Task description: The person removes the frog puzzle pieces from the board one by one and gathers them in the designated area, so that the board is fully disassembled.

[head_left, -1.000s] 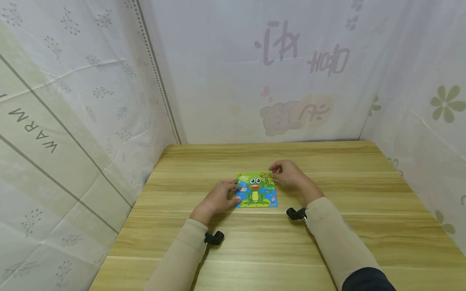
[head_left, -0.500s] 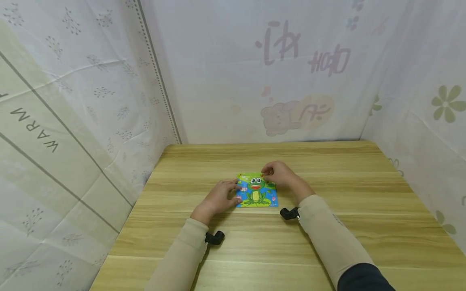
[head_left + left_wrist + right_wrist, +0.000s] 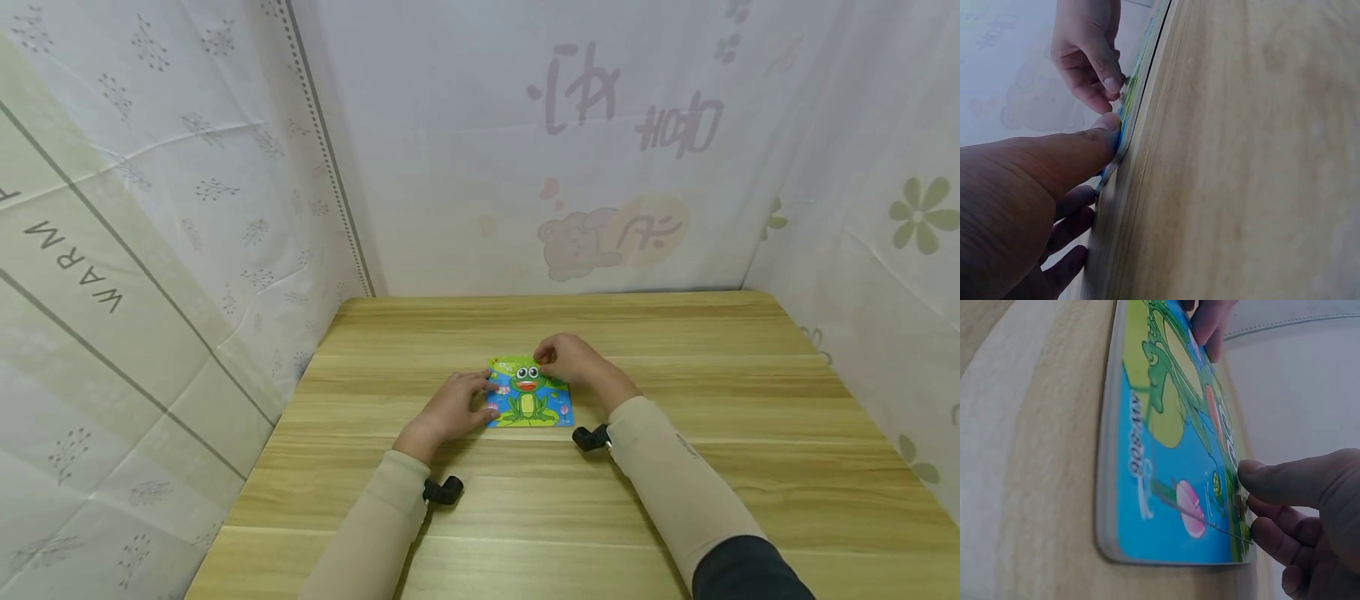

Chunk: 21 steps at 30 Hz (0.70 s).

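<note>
A square frog jigsaw puzzle (image 3: 527,408) lies flat on the wooden table, with blue water, pink lotus flowers and a green frog. My left hand (image 3: 450,406) rests at its left edge, thumb tip on the picture and the other fingers loosely extended along the side. My right hand (image 3: 576,364) is over the upper right corner and pinches a puzzle piece there, mostly hidden by the fingers. In the right wrist view, a dark slanting seam (image 3: 1210,524) runs across the picture to the thumb and curled fingers of the right hand (image 3: 1310,519).
The wood-grain table (image 3: 517,508) reaches back to a pale printed curtain (image 3: 450,167). More curtains hang at the left and right sides. A black wrist camera (image 3: 442,491) sits on the left sleeve, another black camera (image 3: 591,437) on the right.
My right hand has moved left, from beside the puzzle's upper right corner to over it. The left hand and the puzzle have stayed in place.
</note>
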### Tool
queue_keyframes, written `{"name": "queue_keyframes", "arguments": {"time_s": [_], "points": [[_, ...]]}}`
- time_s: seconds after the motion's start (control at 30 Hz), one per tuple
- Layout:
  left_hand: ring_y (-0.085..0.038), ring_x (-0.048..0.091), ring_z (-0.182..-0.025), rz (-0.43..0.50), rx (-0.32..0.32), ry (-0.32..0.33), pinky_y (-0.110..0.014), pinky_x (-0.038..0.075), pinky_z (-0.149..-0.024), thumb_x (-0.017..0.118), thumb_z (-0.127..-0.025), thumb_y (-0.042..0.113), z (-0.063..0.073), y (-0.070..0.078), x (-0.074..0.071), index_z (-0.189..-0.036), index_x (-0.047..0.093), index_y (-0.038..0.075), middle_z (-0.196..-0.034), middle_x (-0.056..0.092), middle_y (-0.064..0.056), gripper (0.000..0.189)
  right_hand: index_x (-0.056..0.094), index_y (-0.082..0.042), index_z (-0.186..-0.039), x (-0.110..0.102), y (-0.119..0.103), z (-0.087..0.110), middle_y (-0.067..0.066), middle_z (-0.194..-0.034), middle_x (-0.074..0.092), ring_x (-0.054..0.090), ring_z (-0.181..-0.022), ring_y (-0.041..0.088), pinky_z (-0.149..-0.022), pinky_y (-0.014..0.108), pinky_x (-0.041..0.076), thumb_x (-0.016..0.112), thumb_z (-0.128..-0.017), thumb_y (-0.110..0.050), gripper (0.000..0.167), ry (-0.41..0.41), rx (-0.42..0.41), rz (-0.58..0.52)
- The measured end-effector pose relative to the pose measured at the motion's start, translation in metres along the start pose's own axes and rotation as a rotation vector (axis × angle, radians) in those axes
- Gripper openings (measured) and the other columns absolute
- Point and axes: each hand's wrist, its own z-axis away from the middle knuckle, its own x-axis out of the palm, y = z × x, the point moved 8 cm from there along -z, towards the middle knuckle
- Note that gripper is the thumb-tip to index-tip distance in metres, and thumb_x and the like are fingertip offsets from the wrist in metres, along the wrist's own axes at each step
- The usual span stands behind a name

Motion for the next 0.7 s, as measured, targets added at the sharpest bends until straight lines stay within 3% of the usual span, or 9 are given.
{"name": "queue_keyframes", "arguments": {"time_s": [0.47,0.7], "points": [[-0.032,0.043,-0.145,0.016,-0.01,-0.004,-0.048,0.038,-0.12,0.078,-0.097,0.035,0.002,0.002,-0.002,-0.139,0.068,0.018,-0.163,0.044,-0.005,0.046,0.074,-0.011,-0.113,0.004,-0.009,-0.005,0.002,-0.105,0.068,0.062,-0.097,0.022,-0.092,0.04,0.055,0.078,-0.097,-0.014,0.017,-0.05,0.015,0.085],[-0.033,0.042,-0.145,0.014,-0.008,-0.006,-0.049,0.038,-0.12,0.078,-0.097,0.034,0.002,0.002,-0.002,-0.139,0.068,0.018,-0.163,0.044,-0.006,0.046,0.073,-0.011,-0.11,0.005,-0.011,-0.005,0.003,-0.1,0.065,0.059,-0.093,0.023,-0.09,0.039,0.053,0.083,-0.093,-0.019,0.021,-0.033,0.028,0.097]]}}
